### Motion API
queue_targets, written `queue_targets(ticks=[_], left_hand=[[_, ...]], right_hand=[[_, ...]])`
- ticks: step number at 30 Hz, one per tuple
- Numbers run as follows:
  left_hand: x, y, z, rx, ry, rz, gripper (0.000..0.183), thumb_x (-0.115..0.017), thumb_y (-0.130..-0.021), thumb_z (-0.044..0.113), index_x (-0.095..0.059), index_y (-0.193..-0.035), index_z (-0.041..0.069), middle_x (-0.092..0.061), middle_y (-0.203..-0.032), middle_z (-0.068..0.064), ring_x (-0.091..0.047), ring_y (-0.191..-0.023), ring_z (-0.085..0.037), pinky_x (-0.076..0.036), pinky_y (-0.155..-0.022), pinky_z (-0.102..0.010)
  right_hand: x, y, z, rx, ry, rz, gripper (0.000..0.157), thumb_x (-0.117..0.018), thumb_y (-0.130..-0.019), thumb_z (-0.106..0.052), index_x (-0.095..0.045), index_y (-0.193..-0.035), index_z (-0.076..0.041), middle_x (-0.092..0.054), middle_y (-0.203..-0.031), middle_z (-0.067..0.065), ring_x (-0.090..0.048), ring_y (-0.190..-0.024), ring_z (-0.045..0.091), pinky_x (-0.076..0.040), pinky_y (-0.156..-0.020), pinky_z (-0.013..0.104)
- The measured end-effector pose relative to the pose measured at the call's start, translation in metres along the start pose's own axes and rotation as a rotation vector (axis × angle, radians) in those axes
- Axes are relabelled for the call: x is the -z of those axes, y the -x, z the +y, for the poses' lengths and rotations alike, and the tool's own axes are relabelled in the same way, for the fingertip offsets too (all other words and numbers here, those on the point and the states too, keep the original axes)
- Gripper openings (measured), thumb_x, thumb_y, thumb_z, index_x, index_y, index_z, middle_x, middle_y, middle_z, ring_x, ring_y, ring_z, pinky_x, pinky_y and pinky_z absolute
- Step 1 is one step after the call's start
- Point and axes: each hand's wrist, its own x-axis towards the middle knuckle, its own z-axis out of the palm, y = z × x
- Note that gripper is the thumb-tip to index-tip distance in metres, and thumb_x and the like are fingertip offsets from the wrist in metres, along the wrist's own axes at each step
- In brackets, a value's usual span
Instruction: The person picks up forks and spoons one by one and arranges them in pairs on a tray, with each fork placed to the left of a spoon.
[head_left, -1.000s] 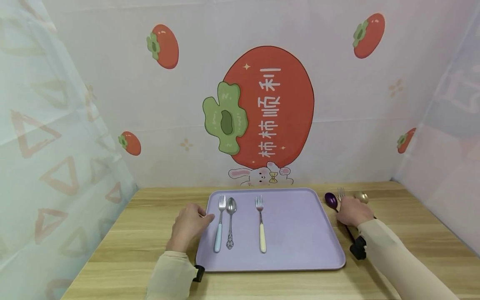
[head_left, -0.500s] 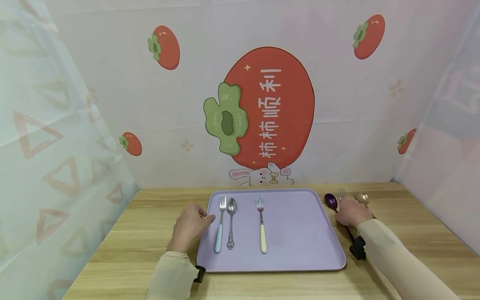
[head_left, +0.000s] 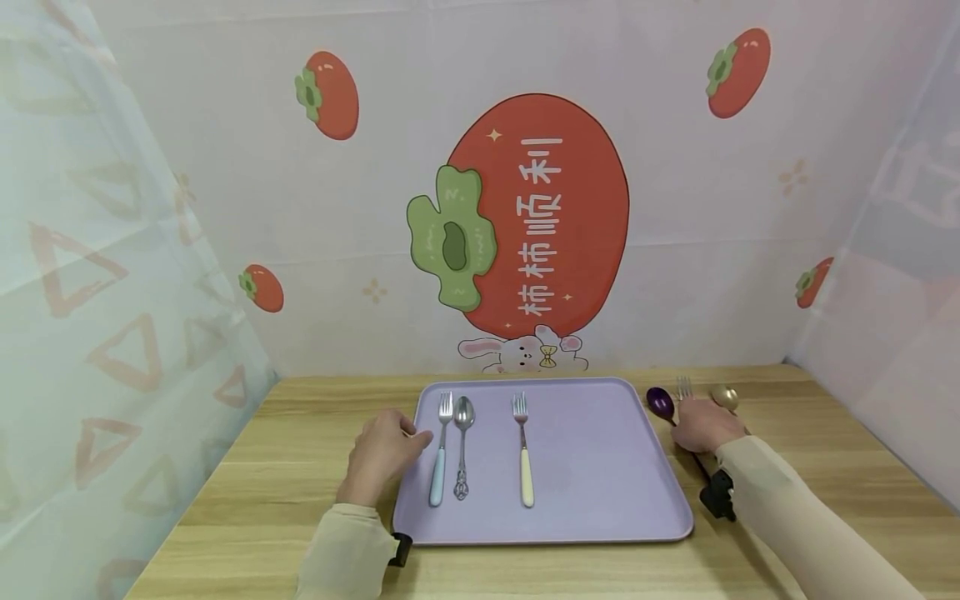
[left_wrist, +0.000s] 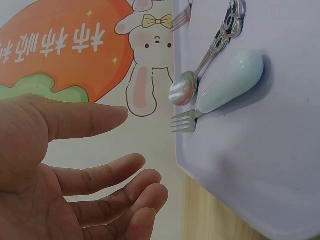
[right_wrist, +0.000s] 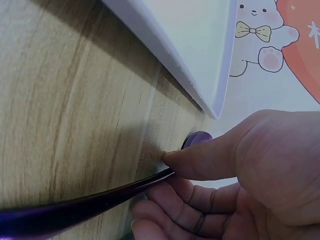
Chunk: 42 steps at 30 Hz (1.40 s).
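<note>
By the right side of the lilac tray (head_left: 600, 475), my right hand (head_left: 707, 423) pinches the neck of a purple spoon (head_left: 660, 402) between thumb and fingers. Its dark, shiny handle (right_wrist: 95, 204) crosses the right wrist view above the wood. My left hand (head_left: 382, 457) is beside the tray's left edge, relaxed, thumb and fingers spread apart with nothing between them. Nearest to it on the tray lies a fork with a light blue handle (head_left: 437, 477). A silver spoon with an ornate handle (head_left: 462, 454) lies alongside, and a cream-handled fork (head_left: 527, 477) farther right.
Another fork (head_left: 684, 387), mostly hidden by my right hand, lies on the wooden table (head_left: 262, 467) to the right of the purple spoon. Beyond it is a gold spoon (head_left: 725, 396). A persimmon-printed cloth (head_left: 360, 208) stands behind the table, with further cloth on both sides.
The purple spoon's bowl has shifted very slightly left, toward the tray, with my right hand still on its neck. My left hand has hardly moved.
</note>
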Motion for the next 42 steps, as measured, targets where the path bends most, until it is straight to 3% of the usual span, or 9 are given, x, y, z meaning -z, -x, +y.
queue_targets(ticks=[14, 20, 30, 42], left_hand=[[-0.001, 0.0, -0.002, -0.004, 0.006, -0.001, 0.029, -0.073, -0.09, 0.026, -0.067, -0.099, -0.001, -0.065, -0.09, -0.011, -0.06, -0.078, -0.025, -0.049, -0.06, -0.035], [0.0, 0.0, -0.002, 0.001, 0.007, -0.004, 0.029, -0.073, -0.09, 0.027, -0.068, -0.1, 0.0, -0.065, -0.088, -0.009, -0.06, -0.078, -0.024, -0.048, -0.06, -0.034], [0.001, 0.0, -0.001, 0.001, 0.0, -0.002, 0.028, -0.073, -0.091, 0.028, -0.067, -0.098, 0.001, -0.065, -0.088, -0.009, -0.059, -0.077, -0.024, -0.048, -0.06, -0.034], [0.003, 0.001, -0.002, 0.006, 0.002, -0.004, 0.028, -0.073, -0.091, 0.027, -0.067, -0.099, 0.0, -0.065, -0.088, -0.01, -0.059, -0.077, -0.024, -0.048, -0.059, -0.034]], right_hand=[[-0.001, -0.001, 0.001, 0.056, 0.012, -0.001, 0.01, -0.052, -0.086, -0.009, -0.053, -0.078, -0.005, -0.057, -0.077, 0.01, -0.051, -0.068, 0.026, -0.044, -0.062, 0.045], [0.0, 0.002, 0.0, 0.064, -0.01, -0.001, 0.007, -0.051, -0.087, -0.008, -0.053, -0.08, -0.005, -0.051, -0.073, 0.008, -0.048, -0.065, 0.024, -0.04, -0.061, 0.042], [0.001, 0.007, 0.0, 0.097, -0.023, 0.08, 0.02, -0.052, -0.082, -0.005, -0.042, -0.068, -0.013, -0.037, -0.062, 0.0, -0.034, -0.054, 0.015, -0.033, -0.051, 0.033], [0.015, 0.02, -0.01, 0.127, -0.009, 0.122, 0.018, -0.051, -0.083, -0.005, -0.042, -0.07, -0.013, -0.036, -0.059, -0.002, -0.027, -0.053, 0.012, -0.026, -0.049, 0.03]])
